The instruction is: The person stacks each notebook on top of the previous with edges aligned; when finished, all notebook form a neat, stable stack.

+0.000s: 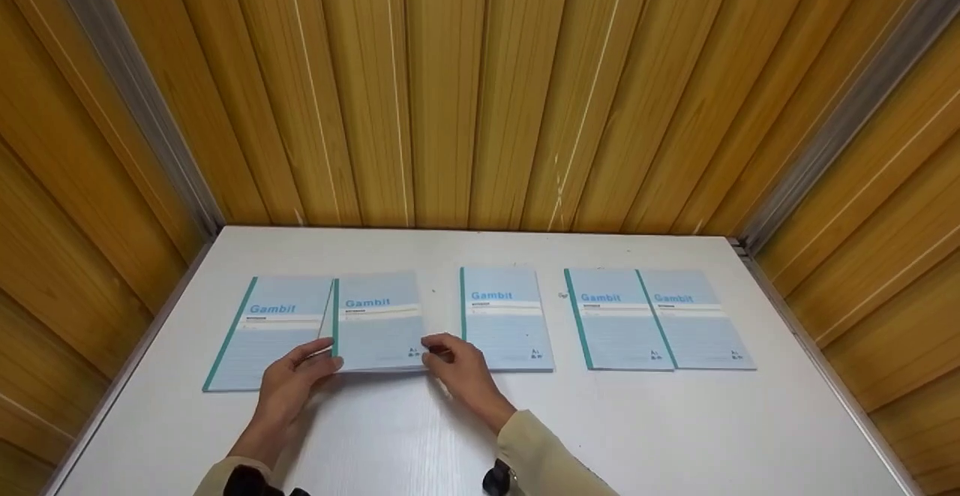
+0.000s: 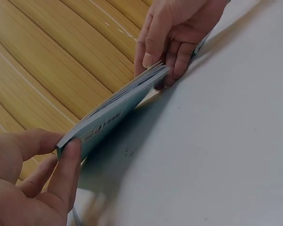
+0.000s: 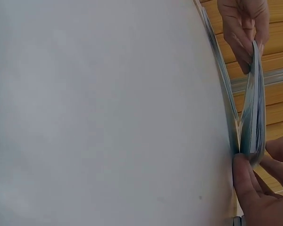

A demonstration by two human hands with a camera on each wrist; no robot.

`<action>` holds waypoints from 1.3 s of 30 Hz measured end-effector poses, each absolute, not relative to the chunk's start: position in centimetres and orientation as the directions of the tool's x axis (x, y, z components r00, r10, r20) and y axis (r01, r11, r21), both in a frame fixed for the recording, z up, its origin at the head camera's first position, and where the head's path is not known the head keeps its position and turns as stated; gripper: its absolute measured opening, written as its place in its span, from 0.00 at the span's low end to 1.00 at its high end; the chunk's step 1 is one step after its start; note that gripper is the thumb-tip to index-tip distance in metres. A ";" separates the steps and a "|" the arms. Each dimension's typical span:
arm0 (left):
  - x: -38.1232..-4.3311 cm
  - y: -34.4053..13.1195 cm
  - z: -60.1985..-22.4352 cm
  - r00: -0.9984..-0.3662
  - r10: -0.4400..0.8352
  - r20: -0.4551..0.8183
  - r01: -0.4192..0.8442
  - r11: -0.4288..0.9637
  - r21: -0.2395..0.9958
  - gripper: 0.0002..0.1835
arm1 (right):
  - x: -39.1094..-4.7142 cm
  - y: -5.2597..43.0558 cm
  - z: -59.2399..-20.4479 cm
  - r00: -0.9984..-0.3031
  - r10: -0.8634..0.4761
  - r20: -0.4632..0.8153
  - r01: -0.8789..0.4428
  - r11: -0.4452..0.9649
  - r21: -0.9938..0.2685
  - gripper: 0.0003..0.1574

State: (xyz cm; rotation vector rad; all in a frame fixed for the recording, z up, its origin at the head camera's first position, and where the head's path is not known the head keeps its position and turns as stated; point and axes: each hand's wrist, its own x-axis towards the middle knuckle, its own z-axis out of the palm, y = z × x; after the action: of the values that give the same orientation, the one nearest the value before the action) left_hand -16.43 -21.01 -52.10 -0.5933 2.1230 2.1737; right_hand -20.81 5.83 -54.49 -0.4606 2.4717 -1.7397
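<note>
My left hand pinches a light-blue "Gambit" notebook at its lower left corner, by the green spine. At the lower right corner my right hand grips the same notebook between thumb and fingers. In the left wrist view the held notebook tilts above the white table, its shadow below and its page edges slightly fanned. The right wrist view shows its page edges between both hands. A matching notebook lies to the left, its right edge overlapped by the held one.
Another notebook lies just right of my right hand. Farther right, two more notebooks lie partly overlapped, the left one against the right one. The white table meets a wood-patterned wall at the back and sides.
</note>
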 end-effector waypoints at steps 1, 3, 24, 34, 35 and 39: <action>-16.4 -21.0 -52.1 -0.928 -0.229 -0.294 -0.292 -0.043 0.955 0.32 | -20.8 5.9 -54.5 -0.952 -0.289 0.096 -0.187 0.305 -0.934 0.17; -16.2 -20.9 -52.2 -0.938 -0.216 -0.272 -0.280 0.003 0.960 0.31 | -20.8 6.0 -54.6 -0.956 -0.283 0.082 -0.164 0.279 -0.946 0.18; -16.9 -18.0 -52.1 -0.979 -0.169 -0.117 -0.151 0.200 0.968 0.25 | -21.3 9.6 -53.2 -0.937 -0.295 0.186 -0.268 0.271 -0.925 0.26; -17.8 -14.4 -52.7 -0.987 -0.154 -0.035 -0.064 0.188 0.980 0.22 | -21.1 12.7 -53.1 -0.941 -0.246 0.231 -0.302 0.308 -0.902 0.27; -17.9 -14.1 -52.8 -0.988 -0.152 -0.032 -0.059 0.180 0.982 0.22 | -21.1 13.0 -53.1 -0.941 -0.241 0.236 -0.305 0.311 -0.900 0.27; -18.3 -12.7 -53.4 -0.990 -0.138 -0.018 -0.038 0.141 0.989 0.22 | -21.0 14.5 -53.1 -0.947 -0.218 0.235 -0.299 0.334 -0.894 0.28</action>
State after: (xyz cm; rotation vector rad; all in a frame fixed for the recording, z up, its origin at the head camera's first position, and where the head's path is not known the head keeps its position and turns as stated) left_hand -18.31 -12.65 -53.36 -0.1879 2.4300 2.1018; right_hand -21.00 14.50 -53.15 -0.5092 2.6242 -1.7855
